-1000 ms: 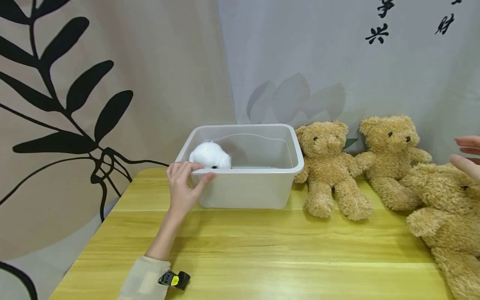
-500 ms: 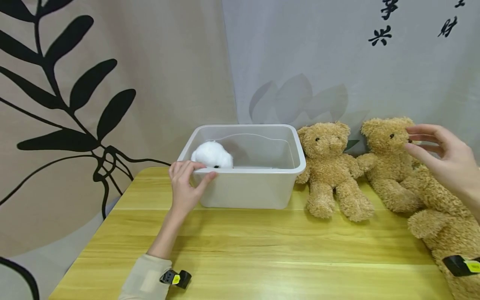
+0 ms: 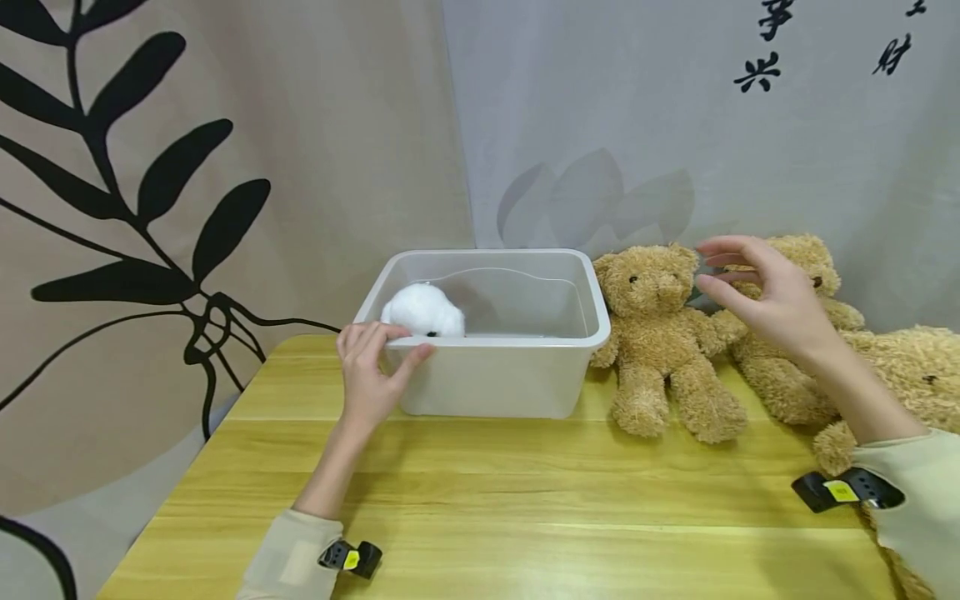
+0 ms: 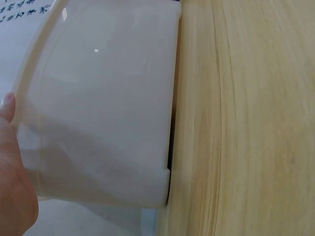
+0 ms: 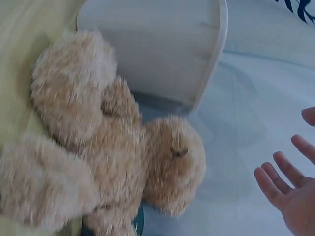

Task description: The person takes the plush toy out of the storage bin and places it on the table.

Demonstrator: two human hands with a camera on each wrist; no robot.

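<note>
A light grey plastic bin (image 3: 495, 379) stands at the back of the wooden table, with a white plush toy (image 3: 422, 311) inside at its left end. My left hand (image 3: 367, 367) grips the bin's near left corner, thumb along the front and fingers over the rim. In the left wrist view, the thumb (image 4: 7, 108) lies at the rim. My right hand (image 3: 757, 287) is in the air with fingers spread and holds nothing. It is nearest to the tan teddy bear (image 3: 652, 333) beside the bin and overlaps a second teddy bear (image 3: 780, 375) in the head view.
A third teddy bear (image 3: 907, 375) lies at the right, partly behind my right forearm. The wooden table (image 3: 525, 508) runs in front of the bin. A curtain (image 3: 585, 117) with printed leaves and characters hangs right behind the bin and bears.
My right hand has come in from the right edge and moved left past the third bear, towards the bear beside the bin. My left hand stays on the bin's rim.
</note>
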